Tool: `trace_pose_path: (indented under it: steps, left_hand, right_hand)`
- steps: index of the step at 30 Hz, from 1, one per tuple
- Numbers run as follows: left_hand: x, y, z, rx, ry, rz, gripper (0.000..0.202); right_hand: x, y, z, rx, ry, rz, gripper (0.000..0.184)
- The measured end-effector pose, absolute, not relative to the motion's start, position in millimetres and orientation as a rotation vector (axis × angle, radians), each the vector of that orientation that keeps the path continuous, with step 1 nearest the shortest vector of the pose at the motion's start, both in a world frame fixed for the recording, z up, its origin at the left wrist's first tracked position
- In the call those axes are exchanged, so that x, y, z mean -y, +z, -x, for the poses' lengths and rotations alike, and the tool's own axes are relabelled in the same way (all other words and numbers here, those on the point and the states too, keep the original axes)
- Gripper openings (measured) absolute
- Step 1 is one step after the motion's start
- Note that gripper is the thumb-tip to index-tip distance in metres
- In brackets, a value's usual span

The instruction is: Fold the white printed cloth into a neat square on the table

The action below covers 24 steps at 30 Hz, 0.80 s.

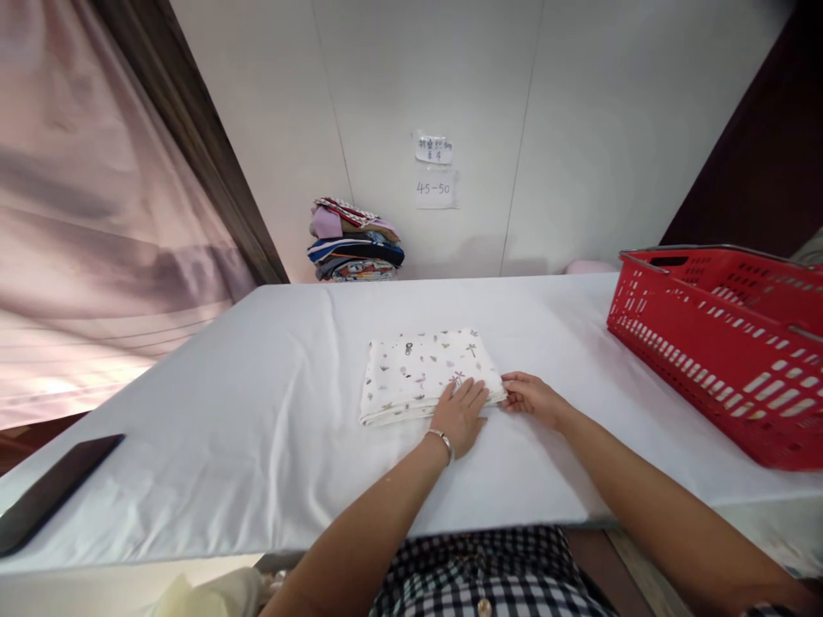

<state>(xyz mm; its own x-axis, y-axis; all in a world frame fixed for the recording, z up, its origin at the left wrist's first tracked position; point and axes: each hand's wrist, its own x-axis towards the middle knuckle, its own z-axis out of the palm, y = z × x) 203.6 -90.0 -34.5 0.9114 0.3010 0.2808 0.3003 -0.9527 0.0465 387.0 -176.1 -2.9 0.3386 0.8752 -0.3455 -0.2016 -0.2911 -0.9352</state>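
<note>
A white cloth [411,368] printed with small plants and other motifs lies folded into a flat rectangle on the white-covered table [212,377]. My left hand [459,416] rests flat on its near edge, right of the middle, with the fingers stretched out. A bracelet circles that wrist. At the cloth's near right corner, my right hand [532,399] pinches the folded edge between thumb and fingers. The layers show along the near side.
A red plastic basket [713,343] stands on the right side of the table. Folded fabrics [356,244] are piled beyond the far edge, against the wall. A dark flat phone-like object [57,488] lies at the left. Paper notes [435,187] hang on the wall.
</note>
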Motion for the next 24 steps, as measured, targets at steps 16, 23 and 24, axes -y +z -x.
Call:
trace_pose_path:
  steps: [16, 23, 24]
  left_hand:
    - [59.5, -18.7, -90.4, -0.861, 0.559, -2.945, 0.037]
    - [47.5, -19.4, -26.9, -1.084, 0.802, -2.707, 0.033]
    - [47.6, -17.7, -28.2, -1.076, 0.839, -2.685, 0.031]
  right_hand:
    - [177.3, -8.1, -386.8, 0.833, 1.043, 1.732, 0.037]
    - [179.4, -10.6, -379.2, 1.308, 0.353, 1.95, 0.034]
    - [178.8, -9.6, -376.8, 1.427, 0.228, 1.914, 0.031]
